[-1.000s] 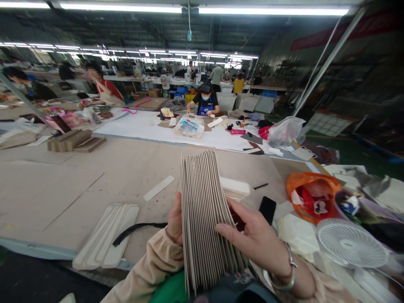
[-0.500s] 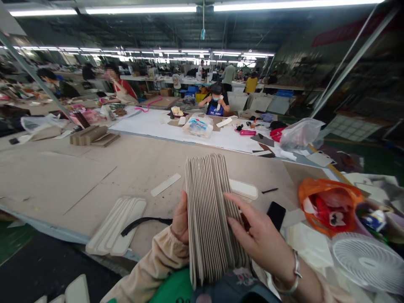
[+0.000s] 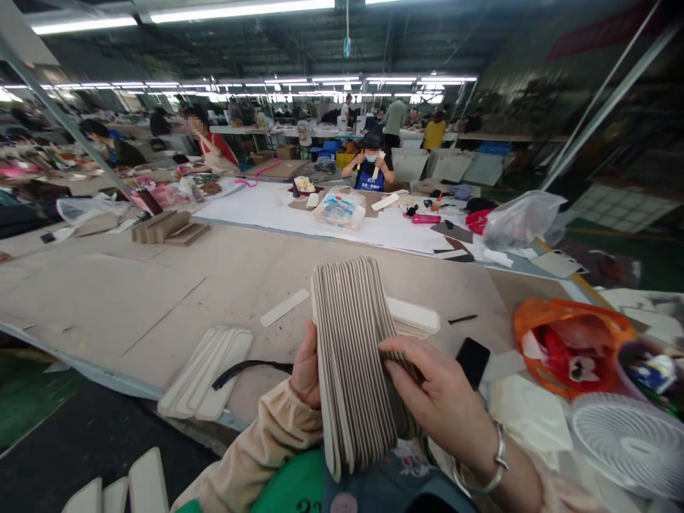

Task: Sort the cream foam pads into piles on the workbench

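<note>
Stack [image 3: 350, 356]: many thin beige strips with rounded ends, held on edge and upright, close to the person's body above the near edge of the tabletop [image 3: 160, 285]; the top fans slightly to the right.
Left hand [image 3: 306, 367]: clasps the stack's left face, thumb pressed flat against the outermost strip; beige sleeve at the wrist.
Right hand [image 3: 438, 406]: grasps the stack's right side, fingers curled over the outer strips, which bend away from the rest.
Bracelet [image 3: 499, 456]: silver, on the right wrist.
Row [image 3: 208, 374]: strips of the same kind lying flat and overlapped on the tabletop, left of the stack, near the edge.
Strap [image 3: 240, 367]: black, lying on the tabletop between the row and the left hand.
Loose strip [image 3: 285, 308]: single, flat, beyond the strap.
Pile [image 3: 414, 317]: low, same strips, just behind the stack on its right, partly hidden.
Phone [image 3: 473, 353]: dark, flat, just beyond the right hand.
Orange bag [image 3: 566, 342]: open, right of the phone, red and white contents.
Fan [image 3: 625, 442]: white, near the orange bag, at the lower right.
Clear bag [image 3: 521, 221]: far right, well apart from the stack.
Co-worker [image 3: 371, 167]: blue apron, at the far side of the tabletop.
</note>
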Motion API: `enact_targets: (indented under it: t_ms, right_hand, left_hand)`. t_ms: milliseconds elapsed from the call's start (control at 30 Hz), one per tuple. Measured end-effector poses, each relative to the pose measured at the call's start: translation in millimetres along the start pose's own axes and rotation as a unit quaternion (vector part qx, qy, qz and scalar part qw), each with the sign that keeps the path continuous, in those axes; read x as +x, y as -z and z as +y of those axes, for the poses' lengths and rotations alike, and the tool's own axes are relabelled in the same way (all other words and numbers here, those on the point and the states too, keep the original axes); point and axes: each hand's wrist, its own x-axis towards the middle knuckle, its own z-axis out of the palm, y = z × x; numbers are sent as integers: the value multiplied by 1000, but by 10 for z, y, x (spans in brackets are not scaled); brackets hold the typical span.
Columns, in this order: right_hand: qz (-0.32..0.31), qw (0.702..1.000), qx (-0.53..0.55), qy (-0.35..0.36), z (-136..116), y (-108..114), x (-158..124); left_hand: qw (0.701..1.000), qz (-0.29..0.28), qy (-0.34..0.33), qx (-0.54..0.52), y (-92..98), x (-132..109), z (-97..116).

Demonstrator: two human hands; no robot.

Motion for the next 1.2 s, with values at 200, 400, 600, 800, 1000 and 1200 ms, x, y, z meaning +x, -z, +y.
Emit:
enact_targets:
  t_ms: [200, 400, 600, 800, 1000, 1200]
  right_hand:
    - [-3, 1000, 4, 14, 14, 0, -34]
    - [-10, 1000, 3, -12, -65, 41, -70]
    - [-9, 999, -10, -47, -86, 27, -63]
    - [-13, 998, 1, -57, -115, 17, -48]
    - [-10, 999, 3, -48, -109, -2, -36]
    - [-6, 999, 4, -36, -97, 1, -26]
  left_hand:
    - [1000, -1, -7, 8, -11, -13, -24]
    - [1000, 2, -1, 17, -19, -22, -63]
    - [1000, 8, -17, 15, -18, -24, -95]
    - [999, 18, -24, 14, 29, -26, -108]
    - [1000, -12, -26, 10, 3, -22, -111]
    - [999, -28, -41, 6, -40, -15, -124]
